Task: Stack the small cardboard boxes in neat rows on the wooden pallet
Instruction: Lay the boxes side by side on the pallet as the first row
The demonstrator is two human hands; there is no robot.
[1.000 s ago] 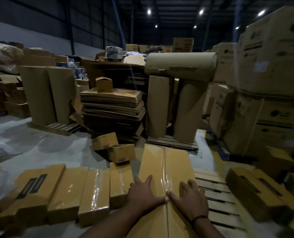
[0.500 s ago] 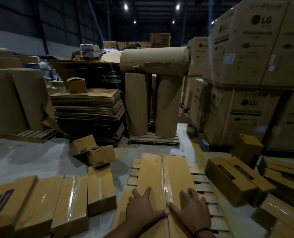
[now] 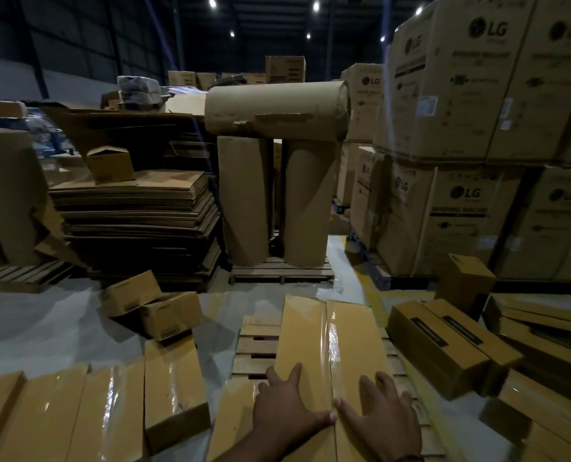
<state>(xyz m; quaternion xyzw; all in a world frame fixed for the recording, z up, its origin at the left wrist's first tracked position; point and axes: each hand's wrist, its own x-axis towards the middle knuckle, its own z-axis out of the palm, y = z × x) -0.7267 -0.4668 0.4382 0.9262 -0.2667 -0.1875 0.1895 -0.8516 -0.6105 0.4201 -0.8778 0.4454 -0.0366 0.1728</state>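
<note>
A long taped cardboard box [image 3: 330,341] lies flat on the wooden pallet [image 3: 256,348] in front of me. My left hand [image 3: 285,408] rests flat on its near end, fingers spread. My right hand [image 3: 382,416] presses flat beside it, thumbs nearly touching at the shiny tape seam. A second box [image 3: 234,421] lies lower at the pallet's near left, partly under my left forearm. Several more taped boxes [image 3: 87,411] lie in a row on the floor to the left.
Two small boxes [image 3: 151,308] sit on the floor ahead left. Long printed boxes [image 3: 444,345] pile up at right. Behind stand flattened cardboard stacks [image 3: 137,215], upright brown rolls [image 3: 277,195] on a pallet, and tall LG cartons [image 3: 477,128].
The view has swung right and the pallet's left slats have come into sight. Both hands stay flat on the long box, which now sits farther forward on the pallet.
</note>
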